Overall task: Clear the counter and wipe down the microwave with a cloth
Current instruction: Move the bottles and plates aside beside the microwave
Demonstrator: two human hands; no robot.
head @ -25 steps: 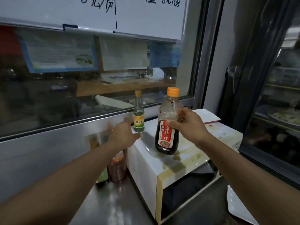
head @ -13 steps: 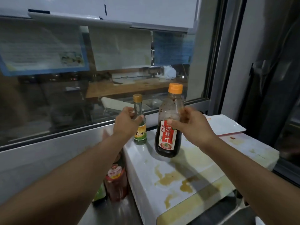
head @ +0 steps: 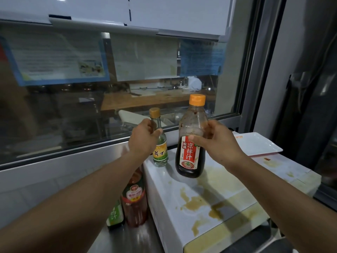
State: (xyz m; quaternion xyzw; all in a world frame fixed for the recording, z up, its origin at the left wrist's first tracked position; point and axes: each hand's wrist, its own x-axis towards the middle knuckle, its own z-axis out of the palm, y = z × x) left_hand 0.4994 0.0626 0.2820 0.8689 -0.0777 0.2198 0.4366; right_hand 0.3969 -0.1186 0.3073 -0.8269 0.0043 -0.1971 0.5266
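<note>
A white microwave (head: 184, 201) fills the lower right, its top smeared with brown and yellow stains. On its back left corner stands a small clear bottle (head: 160, 150) with a yellow label and gold cap; my left hand (head: 144, 139) grips its neck. My right hand (head: 217, 141) grips a big dark sauce bottle (head: 190, 148) with an orange cap and red label, held upright just above the microwave top. No cloth is in view.
A white rectangular plate (head: 257, 144) lies on the microwave's far right end. Left of the microwave, on the steel counter (head: 125, 240), stand a red sauce bottle (head: 134, 201) and a green-labelled bottle (head: 114, 214). A glass window (head: 73, 106) runs behind.
My left hand reached the small bottle and closed round its neck. The big sauce bottle in my right hand has risen slightly off the microwave top. The camera moved closer.
</note>
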